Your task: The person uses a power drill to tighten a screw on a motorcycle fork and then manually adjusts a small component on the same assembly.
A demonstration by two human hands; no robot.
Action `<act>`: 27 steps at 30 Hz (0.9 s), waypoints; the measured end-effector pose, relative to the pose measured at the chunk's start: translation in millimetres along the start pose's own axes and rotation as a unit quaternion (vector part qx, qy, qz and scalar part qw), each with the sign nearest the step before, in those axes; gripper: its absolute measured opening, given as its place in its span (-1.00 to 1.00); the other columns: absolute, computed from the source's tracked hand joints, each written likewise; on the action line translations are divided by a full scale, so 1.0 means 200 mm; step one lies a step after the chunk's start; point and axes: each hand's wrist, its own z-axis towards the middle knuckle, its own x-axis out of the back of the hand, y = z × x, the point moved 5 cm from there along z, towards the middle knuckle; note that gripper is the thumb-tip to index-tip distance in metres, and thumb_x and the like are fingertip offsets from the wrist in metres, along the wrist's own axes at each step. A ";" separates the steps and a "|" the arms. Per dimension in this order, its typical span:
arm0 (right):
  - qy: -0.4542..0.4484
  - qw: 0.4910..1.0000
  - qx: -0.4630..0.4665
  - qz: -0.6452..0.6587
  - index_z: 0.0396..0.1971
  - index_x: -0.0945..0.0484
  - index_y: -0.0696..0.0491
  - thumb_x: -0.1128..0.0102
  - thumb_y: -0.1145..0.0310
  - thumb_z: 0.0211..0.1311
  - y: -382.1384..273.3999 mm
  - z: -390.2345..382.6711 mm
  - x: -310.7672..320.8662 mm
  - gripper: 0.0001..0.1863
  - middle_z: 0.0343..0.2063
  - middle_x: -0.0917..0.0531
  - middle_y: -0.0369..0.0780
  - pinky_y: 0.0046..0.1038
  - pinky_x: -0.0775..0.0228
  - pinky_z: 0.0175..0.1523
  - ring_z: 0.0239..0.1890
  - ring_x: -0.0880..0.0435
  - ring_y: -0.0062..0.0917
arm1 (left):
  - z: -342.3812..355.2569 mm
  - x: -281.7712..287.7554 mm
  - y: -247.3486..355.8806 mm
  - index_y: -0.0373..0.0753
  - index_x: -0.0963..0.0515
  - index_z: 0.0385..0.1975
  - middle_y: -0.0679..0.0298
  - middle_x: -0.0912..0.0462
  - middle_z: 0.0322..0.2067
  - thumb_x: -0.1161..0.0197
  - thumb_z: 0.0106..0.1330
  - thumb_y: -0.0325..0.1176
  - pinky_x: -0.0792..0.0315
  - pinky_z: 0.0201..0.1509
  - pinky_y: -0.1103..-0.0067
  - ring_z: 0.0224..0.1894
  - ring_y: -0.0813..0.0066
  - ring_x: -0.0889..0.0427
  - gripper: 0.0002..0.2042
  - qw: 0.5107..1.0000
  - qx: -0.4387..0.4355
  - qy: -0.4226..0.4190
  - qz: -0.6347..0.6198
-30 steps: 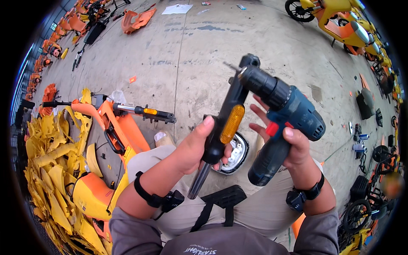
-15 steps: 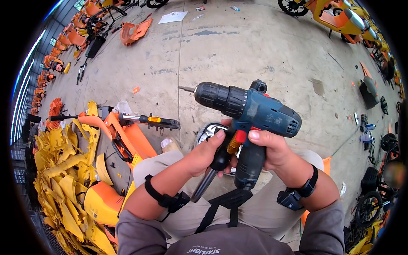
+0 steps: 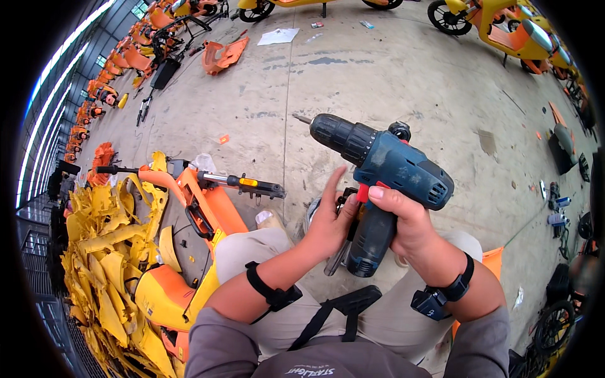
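A dark teal and black cordless drill [image 3: 403, 167] is gripped by its handle in my right hand [image 3: 409, 217], thumb beside the red trigger area. Its bit [image 3: 301, 118] points to the upper left. Behind the drill's handle, my left hand [image 3: 333, 220] holds a dark fork leg with a metal tube [image 3: 338, 259], its index finger stretched away and its thumb against the black part. The drill and the left hand hide much of the fork leg. A similar fork leg with an amber reflector [image 3: 249, 183] sticks out from the orange and yellow scooter body [image 3: 214, 208] at my left.
Broken yellow panels [image 3: 104, 264] are heaped at the left. An orange panel [image 3: 224, 55] and a white sheet [image 3: 278, 36] lie on the concrete floor. Yellow scooters [image 3: 504, 34] stand at the far right. Loose parts and spray cans [image 3: 558, 217] lie at the right.
The view has shifted, and the drill has turned slightly. My left hand's index finger has straightened away from the fork leg, which now sits further behind the drill's handle.
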 end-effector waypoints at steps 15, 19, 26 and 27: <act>0.110 0.991 -0.042 0.063 -0.23 -0.59 0.03 -0.37 0.35 0.13 0.04 0.03 0.11 -0.77 -0.35 -0.59 -0.31 -0.46 -0.47 -0.15 -0.29 -0.58 -0.58 | -0.01 -0.06 0.14 -0.34 -0.58 -0.02 0.04 -0.67 -0.13 -0.14 0.47 -0.33 -0.50 -0.01 0.47 -0.12 0.22 -0.67 -0.76 0.956 -0.165 0.051 0.236; 0.121 0.990 -0.059 0.052 -0.20 -0.58 0.01 -0.36 0.30 0.14 0.03 0.03 0.10 -0.75 -0.35 -0.58 -0.33 -0.47 -0.45 -0.15 -0.30 -0.57 -0.59 | 0.00 -0.02 0.11 -0.33 -0.57 -0.01 0.14 -0.68 -0.16 -0.13 0.49 -0.31 -0.50 -0.05 0.55 -0.17 0.41 -0.65 -0.75 0.971 -0.167 0.046 0.166; 0.182 0.983 -0.009 -0.015 -0.21 -0.59 0.05 -0.32 0.21 0.13 -0.01 0.04 0.16 -0.71 -0.37 -0.64 -0.25 -0.41 -0.52 -0.24 -0.33 -0.64 -0.51 | 0.08 0.27 0.28 -0.25 -0.50 0.07 0.28 -0.63 -0.27 -0.05 0.55 -0.25 -0.49 -0.24 0.63 -0.34 0.62 -0.58 -0.74 0.982 -0.150 0.112 -0.020; 0.184 0.983 -0.010 -0.016 -0.21 -0.59 0.05 -0.32 0.21 0.13 -0.02 0.04 0.17 -0.71 -0.37 -0.64 -0.25 -0.41 -0.52 -0.24 -0.33 -0.64 -0.51 | 0.08 0.34 0.30 -0.23 -0.48 0.08 0.29 -0.62 -0.28 -0.04 0.55 -0.25 -0.47 -0.28 0.65 -0.36 0.64 -0.57 -0.74 0.979 -0.155 0.128 -0.022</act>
